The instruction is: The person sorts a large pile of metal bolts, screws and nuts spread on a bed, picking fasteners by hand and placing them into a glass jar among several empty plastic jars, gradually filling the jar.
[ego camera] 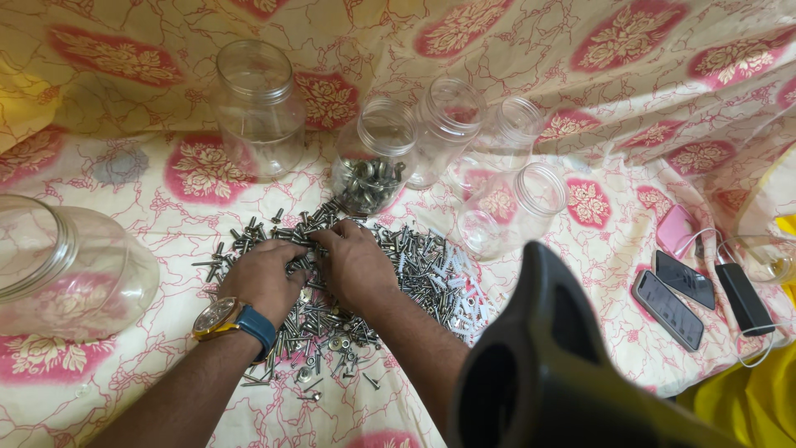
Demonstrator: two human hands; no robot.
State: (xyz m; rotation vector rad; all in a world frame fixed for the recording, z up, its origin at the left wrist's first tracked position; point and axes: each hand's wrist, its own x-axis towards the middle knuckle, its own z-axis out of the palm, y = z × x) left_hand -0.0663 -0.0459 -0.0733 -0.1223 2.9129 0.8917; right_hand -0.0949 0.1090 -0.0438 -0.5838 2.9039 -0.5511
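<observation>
A heap of metal screws, bolts and washers lies on a flowered cloth. Both hands rest on the heap, palms down. My left hand, with a gold watch on a blue strap at the wrist, has its fingers curled into the screws at the heap's left side. My right hand lies beside it, fingers pressed into the screws near the heap's far edge. Whether either hand grips a piece is hidden. Just beyond the hands stands a clear jar partly filled with nuts and bolts.
Several empty clear jars stand or lie around: a large one at the back, one on its side at left, others at right. Two phones, a black power bank and a dark object sit at right.
</observation>
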